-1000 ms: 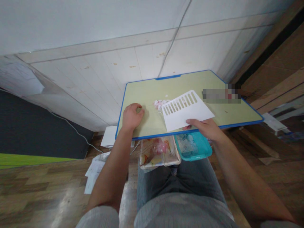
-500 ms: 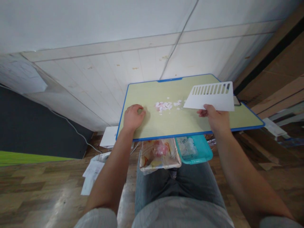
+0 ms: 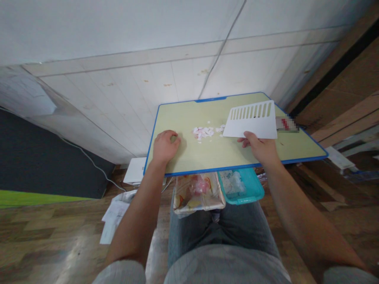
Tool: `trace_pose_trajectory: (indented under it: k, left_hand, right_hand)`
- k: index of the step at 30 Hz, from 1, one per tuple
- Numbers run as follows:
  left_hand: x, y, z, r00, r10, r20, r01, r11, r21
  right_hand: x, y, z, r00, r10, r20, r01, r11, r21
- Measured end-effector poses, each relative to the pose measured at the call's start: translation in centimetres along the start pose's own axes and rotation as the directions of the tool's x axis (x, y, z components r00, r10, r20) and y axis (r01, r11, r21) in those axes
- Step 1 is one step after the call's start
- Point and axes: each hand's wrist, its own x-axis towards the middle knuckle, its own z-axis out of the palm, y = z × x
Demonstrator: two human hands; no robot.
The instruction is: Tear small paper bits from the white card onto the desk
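My right hand grips the lower edge of a thin white slotted sheet, thumb on top. A row of slots runs along its far side. Its left edge covers part of the white paper-like scraps on the yellow board with a blue rim. A larger pile of pale pinkish scraps lies left of the sheet. My left hand rests on the board's left side with loosely curled fingers. A gap shows between thumb and forefinger, and I see nothing held there.
Below the board's front edge sit a patterned lined bin and a turquoise bin holding white bits. A blurred flat item lies at the board's right. A wall stands behind; cardboard is at right.
My right hand has moved left with the white slotted sheet, partly covering the smaller scraps and uncovering the blurred item at right. My left hand keeps its place.
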Motion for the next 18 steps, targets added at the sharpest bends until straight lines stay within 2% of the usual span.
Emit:
trace_pose_trajectory:
  k: [7, 13, 18]
  left_hand:
    - [0.0, 0.0, 0.1, 1.000, 0.004, -0.004, -0.004, 1.000, 0.012]
    - [0.0, 0.1, -0.1, 1.000, 0.003, 0.000, -0.003, 1.000, 0.008]
    - [0.0, 0.0, -0.1, 1.000, 0.003, 0.004, -0.003, 1.000, 0.006]
  right_hand:
    - [-0.4, -0.9, 0.1, 0.999, 0.042, -0.001, -0.042, 0.999, 0.015]
    - [-0.8, -2.3, -0.2, 0.998, 0.064, 0.012, -0.065, 0.991, 0.115]
    - [-0.5, -1.3, -0.8, 0.996, 0.088, -0.032, -0.082, 0.986, 0.147]
